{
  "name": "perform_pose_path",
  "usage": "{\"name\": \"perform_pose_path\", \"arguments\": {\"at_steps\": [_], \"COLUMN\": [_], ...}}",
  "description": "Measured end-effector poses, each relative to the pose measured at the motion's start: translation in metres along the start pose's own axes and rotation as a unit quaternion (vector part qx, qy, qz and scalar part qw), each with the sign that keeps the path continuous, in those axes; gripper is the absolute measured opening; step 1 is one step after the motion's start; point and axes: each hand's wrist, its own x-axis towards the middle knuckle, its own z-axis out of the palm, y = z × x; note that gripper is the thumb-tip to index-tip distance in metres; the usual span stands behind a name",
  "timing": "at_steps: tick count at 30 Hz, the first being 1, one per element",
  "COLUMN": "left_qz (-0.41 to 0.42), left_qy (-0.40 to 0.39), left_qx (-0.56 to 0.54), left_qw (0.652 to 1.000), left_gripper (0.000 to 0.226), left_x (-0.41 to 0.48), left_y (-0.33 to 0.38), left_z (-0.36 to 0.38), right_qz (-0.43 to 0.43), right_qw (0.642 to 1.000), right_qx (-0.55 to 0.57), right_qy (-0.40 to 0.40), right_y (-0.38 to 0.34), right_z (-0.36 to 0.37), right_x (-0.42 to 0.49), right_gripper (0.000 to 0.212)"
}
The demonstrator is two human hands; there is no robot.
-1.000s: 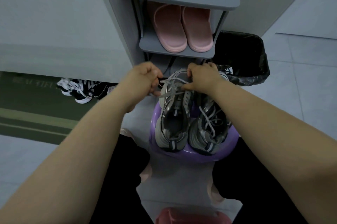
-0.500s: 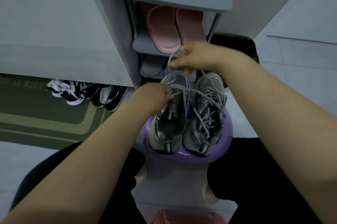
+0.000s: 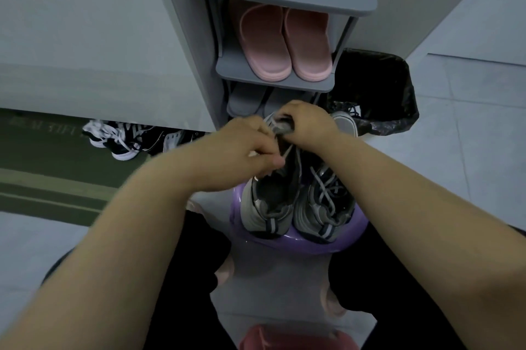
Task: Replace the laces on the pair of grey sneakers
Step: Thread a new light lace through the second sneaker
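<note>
Two grey sneakers stand side by side on a purple stool [image 3: 301, 244], toes pointing away from me. The right sneaker [image 3: 324, 201] still has its grey lace criss-crossed. The left sneaker [image 3: 270, 201] gapes open with most of its eyelets bare. My left hand [image 3: 250, 147] pinches a strand of the grey lace [image 3: 287, 150] over the left shoe's tongue. My right hand [image 3: 307, 124] grips the toe end of the left sneaker, where a bunch of lace shows under the fingers.
A grey shoe rack [image 3: 279, 82] stands right behind the stool, with pink slippers [image 3: 287, 45] on a shelf. A black-lined bin [image 3: 375, 90] sits to its right. Black-and-white sneakers [image 3: 125, 139] lie on the floor at left. A pink stool [image 3: 296, 338] is under me.
My right hand came back down from a raised pull near the rack to the left shoe's toe. My left hand shifted up along the tongue. More lace is out of the left shoe.
</note>
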Motion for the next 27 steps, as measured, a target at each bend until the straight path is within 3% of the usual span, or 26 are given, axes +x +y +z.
{"name": "perform_pose_path", "arguments": {"at_steps": [4, 8, 9, 11, 13, 15, 17, 19, 21, 23, 25, 27], "left_qz": [0.049, -0.066, -0.099, -0.179, -0.248, -0.240, -0.181, -0.105, -0.037, -0.030, -0.050, -0.050], "left_qy": [0.017, 0.153, 0.177, 0.180, 0.097, 0.000, -0.088, -0.172, -0.245, -0.287, -0.255, -0.137], "left_qx": [-0.236, -0.396, -0.379, -0.235, -0.051, 0.068, 0.170, 0.159, 0.080, 0.015, -0.007, 0.000], "left_qw": [0.970, 0.903, 0.903, 0.938, 0.963, 0.968, 0.965, 0.966, 0.965, 0.957, 0.966, 0.989], "left_gripper": [0.030, 0.034, 0.036, 0.031, 0.035, 0.040, 0.037, 0.032, 0.027, 0.029, 0.033, 0.032], "left_x": [-0.016, 0.021, 0.030, 0.046, 0.052, 0.055, 0.049, 0.035, 0.015, -0.003, -0.006, 0.003], "left_y": [0.000, -0.016, -0.018, -0.026, -0.030, -0.023, -0.003, 0.010, 0.011, 0.009, 0.003, -0.006], "left_z": [-0.023, -0.008, -0.001, 0.013, 0.023, 0.027, 0.027, 0.024, 0.013, -0.001, -0.005, 0.000], "right_qz": [0.010, 0.017, 0.018, 0.021, 0.021, 0.022, 0.024, 0.021, 0.020, 0.015, 0.002, -0.019], "right_qw": [1.000, 1.000, 1.000, 0.999, 0.999, 0.999, 0.999, 0.999, 0.999, 0.999, 0.999, 0.997], "right_qx": [-0.005, 0.002, 0.003, 0.006, 0.004, -0.010, -0.020, -0.023, -0.024, -0.028, -0.044, -0.062], "right_qy": [0.009, -0.003, -0.018, -0.040, -0.046, -0.044, -0.038, -0.035, -0.026, -0.017, -0.025, -0.048], "right_y": [0.001, 0.005, 0.006, 0.007, 0.005, 0.002, 0.003, 0.005, 0.005, 0.005, 0.002, -0.002], "right_z": [0.000, -0.008, -0.012, -0.016, -0.017, -0.017, -0.016, -0.014, -0.013, -0.013, -0.013, -0.015], "right_x": [0.001, 0.000, -0.001, -0.001, 0.001, 0.004, 0.006, 0.006, 0.006, 0.006, 0.006, 0.004], "right_gripper": [0.030, 0.019, 0.021, 0.032, 0.044, 0.046, 0.044, 0.040, 0.036, 0.031, 0.026, 0.018]}}
